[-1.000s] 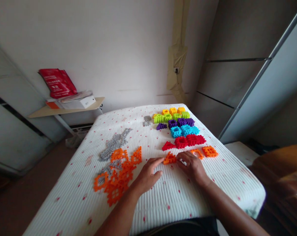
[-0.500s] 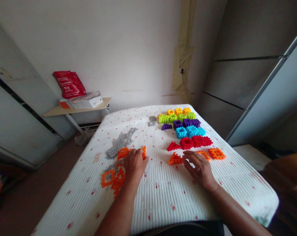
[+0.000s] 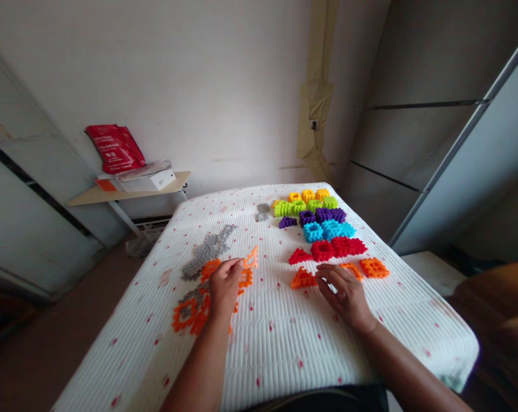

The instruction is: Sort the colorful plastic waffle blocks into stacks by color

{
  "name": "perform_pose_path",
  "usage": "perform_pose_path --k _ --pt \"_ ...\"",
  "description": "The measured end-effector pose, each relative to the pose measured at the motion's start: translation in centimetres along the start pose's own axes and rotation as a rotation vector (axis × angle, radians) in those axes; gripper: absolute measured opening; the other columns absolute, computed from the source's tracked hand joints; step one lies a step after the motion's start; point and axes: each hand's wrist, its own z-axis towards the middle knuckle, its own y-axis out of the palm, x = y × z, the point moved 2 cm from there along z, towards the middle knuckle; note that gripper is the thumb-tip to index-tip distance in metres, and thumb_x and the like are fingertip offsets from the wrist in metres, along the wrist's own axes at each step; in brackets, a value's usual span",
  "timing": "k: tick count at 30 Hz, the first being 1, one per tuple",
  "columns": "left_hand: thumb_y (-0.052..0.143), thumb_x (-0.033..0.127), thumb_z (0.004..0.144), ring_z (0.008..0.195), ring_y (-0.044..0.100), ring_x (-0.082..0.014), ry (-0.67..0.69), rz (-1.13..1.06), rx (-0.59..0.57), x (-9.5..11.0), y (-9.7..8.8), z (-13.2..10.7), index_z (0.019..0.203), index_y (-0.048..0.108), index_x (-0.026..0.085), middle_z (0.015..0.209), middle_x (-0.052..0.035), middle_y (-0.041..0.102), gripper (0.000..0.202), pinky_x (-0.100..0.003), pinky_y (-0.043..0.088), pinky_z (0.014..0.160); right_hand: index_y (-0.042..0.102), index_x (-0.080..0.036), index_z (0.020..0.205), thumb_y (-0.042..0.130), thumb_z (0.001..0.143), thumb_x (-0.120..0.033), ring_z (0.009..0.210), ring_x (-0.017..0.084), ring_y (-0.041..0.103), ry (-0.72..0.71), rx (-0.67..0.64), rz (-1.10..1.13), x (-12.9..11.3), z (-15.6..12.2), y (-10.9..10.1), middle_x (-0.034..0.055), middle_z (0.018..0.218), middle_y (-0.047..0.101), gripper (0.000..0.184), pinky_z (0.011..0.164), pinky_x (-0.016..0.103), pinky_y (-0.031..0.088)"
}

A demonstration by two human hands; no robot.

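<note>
1. Our left hand [image 3: 225, 283] has its grip clamped on an orange triangle [image 3: 252, 258] by the orange pile [image 3: 201, 317]
2. Our right hand [image 3: 348, 296], its grip apart, curls beside an orange stack [image 3: 302, 279] on the white cover [image 3: 293, 337]

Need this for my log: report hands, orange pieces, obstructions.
Left hand pinching orange triangle. Right hand at triangular orange pieces. Nothing evidently in the way; red row beyond.

Our left hand [image 3: 225, 284] pinches an orange triangle [image 3: 254, 255] by the orange pile [image 3: 201, 316] at left; grey pieces [image 3: 207, 252] lie on its far side. Our right hand [image 3: 344, 294], fingers loosely bent, sits beside an orange stack [image 3: 302, 278], red row [image 3: 347, 246] just beyond.
</note>
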Motion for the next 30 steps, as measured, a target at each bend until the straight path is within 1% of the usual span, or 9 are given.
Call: perform_pose_path --k 2,4,6,11,17,23,26,28,30 --pt "0.061 0.04 0.073 0.058 0.056 -0.0115 -0.153 -0.267 -0.056 -0.4 0.6 -0.4 0.083 0.067 0.014 0.062 0.0 0.061 0.029 -0.024 0.045 0.058 0.062 -0.019 0.091 0.05 0.087 -0.018 0.082 0.016 0.065 0.003 0.014 0.016 -0.4 0.3 -0.2 0.0079 0.092 0.067 0.012 0.072 0.028 0.053" --pt "0.067 0.041 0.068 0.05 0.05 -0.0082 -0.25 -0.465 -0.106 -0.4 1.2 -0.8 0.082 0.066 0.013 0.054 0.0032 0.056 0.031 -0.021 0.04 0.051 0.062 -0.019 0.09 0.05 0.087 -0.018 0.079 0.016 0.064 0.01 0.019 0.035 -1.0 0.6 -0.2 0.0072 0.088 0.067 0.012 0.069 0.027 0.053" --pt "0.071 0.039 0.064 0.05 0.049 -0.0075 -0.28 -0.557 -0.141 -0.1 1.8 -1.3 0.082 0.066 0.012 0.056 0.0024 0.057 0.033 -0.021 0.04 0.051 0.062 -0.019 0.089 0.049 0.088 -0.018 0.075 0.015 0.064 0.022 0.014 0.05 -1.6 0.8 0.0 0.0064 0.084 0.067 0.012 0.066 0.026 0.052" --pt "0.075 0.032 0.06 0.057 0.055 -0.0093 -0.315 -0.649 -0.247 1.1 2.8 -2.3 0.087 0.066 0.012 0.066 -0.0007 0.063 0.034 -0.022 0.045 0.056 0.063 -0.018 0.089 0.049 0.089 -0.021 0.072 0.015 0.065 0.096 -0.01 0.118 -2.9 1.5 1.4 0.0063 0.08 0.068 0.015 0.065 0.025 0.052" --pt "0.072 0.029 0.064 0.061 0.058 -0.01 -0.273 -0.666 -0.351 1.6 3.3 -3.2 0.097 0.063 0.015 0.072 0.0008 0.062 0.037 -0.023 0.046 0.06 0.066 -0.019 0.093 0.05 0.088 -0.024 0.072 0.015 0.067 0.246 -0.074 0.196 -3.8 2.0 3.1 0.0053 0.084 0.071 0.017 0.066 0.024 0.053" --pt "0.069 0.027 0.066 0.063 0.056 -0.0096 -0.248 -0.584 -0.49 2.0 3.5 -3.8 0.117 0.054 0.014 0.069 0.0021 0.061 0.055 -0.022 0.044 0.063 0.065 -0.019 0.101 0.051 0.087 -0.026 0.077 0.017 0.068 0.315 -0.063 0.24 -4.4 1.9 3.2 0.0064 0.09 0.071 0.021 0.069 0.026 0.054" --pt "0.07 0.027 0.064 0.06 0.055 -0.0101 -0.238 -0.487 -0.537 2.3 4.0 -4.4 0.125 0.047 0.012 0.065 0.0029 0.059 0.067 -0.022 0.042 0.06 0.064 -0.019 0.104 0.051 0.087 -0.029 0.075 0.017 0.067 0.327 -0.085 0.234 -4.5 2.0 3.1 0.0067 0.091 0.071 0.023 0.068 0.027 0.054" --pt "0.069 0.028 0.067 0.057 0.054 -0.0099 -0.186 -0.41 -0.545 2.5 4.2 -4.7 0.129 0.043 0.012 0.063 0.0037 0.058 0.069 -0.021 0.041 0.056 0.063 -0.019 0.106 0.052 0.087 -0.029 0.071 0.016 0.066 0.331 -0.103 0.233 -4.6 2.0 3.1 0.0065 0.091 0.071 0.024 0.066 0.027 0.053" --pt "0.066 0.028 0.071 0.057 0.054 -0.0099 -0.076 -0.316 -0.52 2.8 4.4 -5.0 0.13 0.043 0.014 0.063 0.0038 0.059 0.065 -0.02 0.041 0.057 0.062 -0.018 0.108 0.053 0.087 -0.03 0.067 0.014 0.064 0.338 -0.118 0.239 -4.5 2.0 3.1 0.0064 0.092 0.07 0.027 0.064 0.026 0.052"
